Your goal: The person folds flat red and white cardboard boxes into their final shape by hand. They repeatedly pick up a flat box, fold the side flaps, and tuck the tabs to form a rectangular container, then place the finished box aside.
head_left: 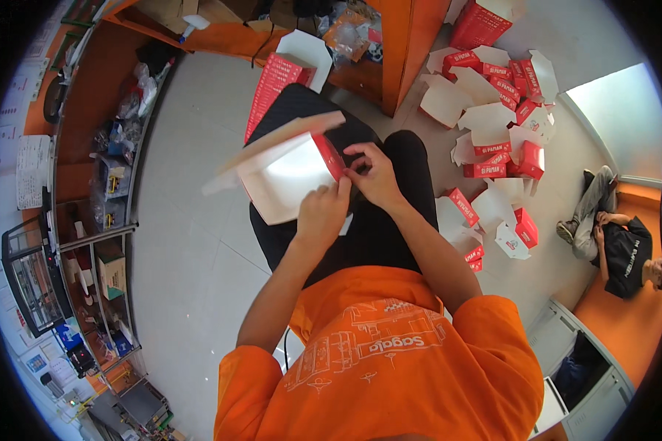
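An open red-and-white cardboard food box (268, 187) rests on my lap, its white inside facing up. One long flap at its far side is smeared by motion. My left hand (322, 213) is closed on the box's near right corner, fingers bent over the edge. Beside it, my right hand (375, 175) pinches the red side wall (326, 154) at the right, with thumb and fingertips close to the left hand's. Both hands touch the box; part of that corner is hidden behind the fingers.
A tall nested stack of red boxes (276, 84) stands beyond my knees. Many folded boxes (493, 140) lie piled on the floor at the right. Metal shelving (95, 239) lines the left, an orange bench (397, 55) the far side. A person (625, 250) sits at far right.
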